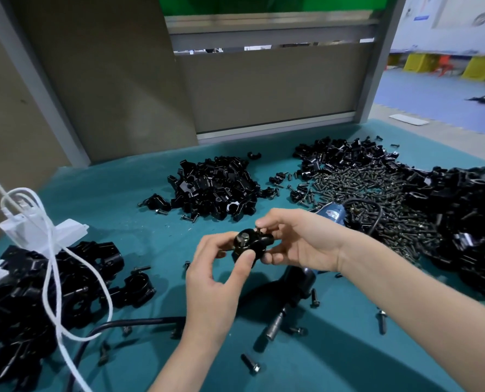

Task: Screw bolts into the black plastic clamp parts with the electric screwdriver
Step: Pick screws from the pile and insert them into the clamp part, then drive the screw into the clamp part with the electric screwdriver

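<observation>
A black plastic clamp [249,244] is held above the teal table [139,230] between both hands. My left hand [215,278] grips its lower side with thumb and fingers. My right hand [297,241] holds the clamp's right end and pinches a small bolt [259,229] at its top. One bolt head shows on the clamp's face. The electric screwdriver [295,287], blue and black, lies on the table under my right hand, its metal bit [275,323] pointing toward me.
Piles of black clamp parts lie at the back middle [215,188], at the right [467,227] and at the near left [37,292]. A heap of bolts [377,193] is spread at the back right. Loose bolts, a black cable [128,325] and a white cord [51,273] lie nearby.
</observation>
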`<action>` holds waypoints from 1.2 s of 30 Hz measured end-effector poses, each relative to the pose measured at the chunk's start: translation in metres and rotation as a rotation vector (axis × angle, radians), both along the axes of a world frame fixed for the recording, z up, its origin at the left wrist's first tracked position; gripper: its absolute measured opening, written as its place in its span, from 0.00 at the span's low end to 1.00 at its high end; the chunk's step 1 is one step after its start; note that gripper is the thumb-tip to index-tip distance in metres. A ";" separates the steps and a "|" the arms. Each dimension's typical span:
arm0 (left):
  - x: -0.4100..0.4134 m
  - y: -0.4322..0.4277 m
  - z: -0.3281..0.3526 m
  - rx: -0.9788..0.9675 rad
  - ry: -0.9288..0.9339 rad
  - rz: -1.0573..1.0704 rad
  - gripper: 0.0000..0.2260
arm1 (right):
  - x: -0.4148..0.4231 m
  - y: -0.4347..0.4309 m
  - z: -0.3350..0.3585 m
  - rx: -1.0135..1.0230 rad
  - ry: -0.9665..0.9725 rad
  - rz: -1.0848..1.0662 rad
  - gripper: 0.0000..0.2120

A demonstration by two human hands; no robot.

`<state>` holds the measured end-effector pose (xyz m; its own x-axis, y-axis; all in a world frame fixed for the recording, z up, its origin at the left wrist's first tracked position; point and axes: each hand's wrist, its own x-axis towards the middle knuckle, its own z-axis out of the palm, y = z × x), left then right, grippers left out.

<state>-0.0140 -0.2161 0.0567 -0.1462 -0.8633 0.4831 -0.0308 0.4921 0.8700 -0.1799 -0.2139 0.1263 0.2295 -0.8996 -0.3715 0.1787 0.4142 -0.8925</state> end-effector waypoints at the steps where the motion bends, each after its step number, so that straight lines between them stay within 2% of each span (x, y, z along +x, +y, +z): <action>1: -0.001 0.001 -0.001 0.002 0.003 -0.001 0.11 | 0.004 0.002 -0.001 -0.002 -0.029 0.007 0.06; 4: -0.003 0.005 -0.001 0.036 0.070 -0.036 0.16 | 0.019 0.007 -0.007 -0.016 -0.105 0.027 0.04; 9: -0.001 0.004 0.001 -0.015 0.114 0.052 0.05 | 0.035 0.011 -0.018 0.040 -0.255 0.046 0.08; 14: -0.001 0.005 -0.004 -0.015 0.110 0.066 0.04 | 0.036 0.014 -0.020 0.062 -0.223 0.065 0.09; 16: -0.002 0.004 -0.006 -0.042 0.101 0.061 0.04 | 0.031 0.015 -0.020 0.037 -0.122 0.066 0.10; 19: -0.002 0.001 -0.008 -0.019 0.093 0.078 0.05 | 0.005 0.018 -0.011 -0.109 0.193 -0.056 0.20; 22: -0.001 -0.003 -0.012 0.025 0.104 0.066 0.06 | -0.042 0.024 -0.006 -0.237 0.763 -0.350 0.24; 24: -0.002 -0.004 -0.014 0.032 0.102 0.066 0.08 | -0.064 0.026 -0.015 -0.149 1.142 -0.413 0.30; 25: -0.002 -0.005 -0.015 0.039 0.103 0.067 0.09 | -0.066 0.026 -0.023 -0.086 1.230 -0.383 0.34; 28: -0.002 -0.007 -0.017 0.050 0.091 0.058 0.08 | -0.059 0.020 -0.046 0.010 1.274 -0.384 0.35; 33: -0.001 -0.009 -0.018 0.117 0.056 0.016 0.08 | -0.051 0.006 -0.047 0.153 1.198 -0.528 0.23; 36: -0.001 -0.010 -0.019 0.145 0.038 0.007 0.09 | -0.045 0.000 -0.043 0.184 1.092 -0.551 0.20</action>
<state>-0.0145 -0.2264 0.0382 -0.1240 -0.9254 0.3581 0.0003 0.3609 0.9326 -0.2254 -0.2139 0.0828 -0.6729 -0.6920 -0.2615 -0.4325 0.6548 -0.6198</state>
